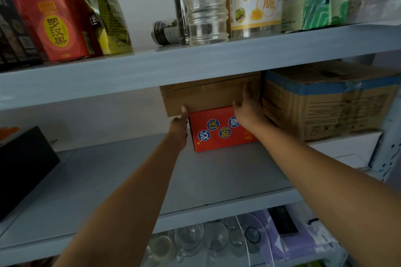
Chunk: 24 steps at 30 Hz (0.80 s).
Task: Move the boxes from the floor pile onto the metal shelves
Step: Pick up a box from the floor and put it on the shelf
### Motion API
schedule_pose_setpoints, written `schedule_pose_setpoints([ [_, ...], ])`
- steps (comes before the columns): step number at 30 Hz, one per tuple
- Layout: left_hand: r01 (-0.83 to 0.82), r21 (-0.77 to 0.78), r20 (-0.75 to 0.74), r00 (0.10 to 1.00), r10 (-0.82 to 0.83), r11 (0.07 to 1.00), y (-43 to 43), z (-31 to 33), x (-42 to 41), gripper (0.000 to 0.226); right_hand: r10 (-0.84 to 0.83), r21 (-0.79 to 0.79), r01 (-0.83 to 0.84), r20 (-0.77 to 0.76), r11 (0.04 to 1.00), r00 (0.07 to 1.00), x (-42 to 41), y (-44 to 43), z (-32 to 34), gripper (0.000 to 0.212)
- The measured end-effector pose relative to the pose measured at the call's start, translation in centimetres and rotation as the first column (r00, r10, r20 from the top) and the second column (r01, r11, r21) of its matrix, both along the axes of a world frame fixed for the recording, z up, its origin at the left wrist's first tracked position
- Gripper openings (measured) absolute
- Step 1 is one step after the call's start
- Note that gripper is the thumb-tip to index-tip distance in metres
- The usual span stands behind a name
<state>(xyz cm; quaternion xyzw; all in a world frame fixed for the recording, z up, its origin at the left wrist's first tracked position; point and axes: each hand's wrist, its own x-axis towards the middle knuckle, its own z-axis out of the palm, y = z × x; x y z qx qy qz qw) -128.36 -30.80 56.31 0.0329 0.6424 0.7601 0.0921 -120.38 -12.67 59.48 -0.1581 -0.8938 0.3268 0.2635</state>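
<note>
A plain brown cardboard box lies on top of a red box with blue circles, at the back of the middle grey metal shelf. My left hand grips the brown box's lower left corner, thumb up on its front face and fingers hidden underneath. My right hand rests with straight fingers against the box's right end, in the narrow gap beside a large carton. The brown box's top is hidden behind the upper shelf's edge.
A large blue-taped carton stands right of the stack. A black box sits at the shelf's left. The upper shelf holds red packets, jars and bags. Glassware fills the shelf below.
</note>
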Motion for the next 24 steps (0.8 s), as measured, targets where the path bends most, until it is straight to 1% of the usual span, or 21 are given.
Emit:
schedule_pose_setpoints([
  [1,0.036,-0.015,-0.015,0.999,-0.036,0.999,0.4,-0.5,0.4,0.045,0.021,-0.024,-0.021,0.016,1.0,1.0,0.3,0.0,-0.2,0.068],
  [3,0.064,-0.048,-0.064,0.996,-0.067,0.997,1.3,-0.7,1.0,0.051,0.068,-0.053,-0.066,0.033,0.996,0.997,1.0,0.2,-0.6,0.069],
  [5,0.043,-0.123,-0.089,0.995,-0.054,0.991,1.9,-0.2,1.4,0.06,0.101,-0.093,-0.096,0.047,0.991,0.994,1.6,0.4,-0.7,0.07],
  [8,0.021,-0.217,-0.104,0.994,-0.045,0.976,1.6,0.2,2.6,0.065,0.115,-0.135,-0.107,0.058,0.985,0.992,2.1,0.7,-0.6,0.069],
  [11,0.059,-0.221,-0.117,0.989,-0.087,0.974,0.6,0.7,4.5,0.061,0.105,-0.152,-0.095,0.054,0.984,0.993,3.1,0.6,-0.2,0.066],
  [13,0.025,-0.226,-0.135,0.989,-0.057,0.974,0.2,1.1,5.9,0.055,0.12,-0.192,-0.116,0.007,0.974,0.993,4.0,0.2,-0.2,0.064],
  [15,-0.065,-0.291,-0.18,0.984,0.012,0.955,0.1,1.0,7.6,0.042,0.129,-0.243,-0.142,-0.068,0.96,0.989,5.1,-0.3,-0.5,0.06],
  [17,-0.136,-0.331,-0.249,0.967,0.053,0.934,0.2,0.1,9.9,0.04,0.148,-0.293,-0.187,-0.15,0.938,0.978,6.5,-1.0,-0.8,0.056],
  [19,-0.132,-0.309,-0.296,0.954,0.036,0.942,0.6,-0.8,12.2,0.04,0.179,-0.351,-0.246,-0.212,0.904,0.961,8.1,-1.4,-1.2,0.055],
  [22,-0.079,-0.23,-0.259,0.966,0.018,0.97,1.7,0.4,16.8,0.046,0.205,-0.421,-0.302,-0.261,0.855,0.943,10.8,-1.3,-1.3,0.054],
  [24,-0.061,-0.205,-0.269,0.963,0.004,0.977,2.7,1.1,18.8,0.048,0.215,-0.459,-0.333,-0.29,0.824,0.932,12.8,-0.8,-1.0,0.053],
])
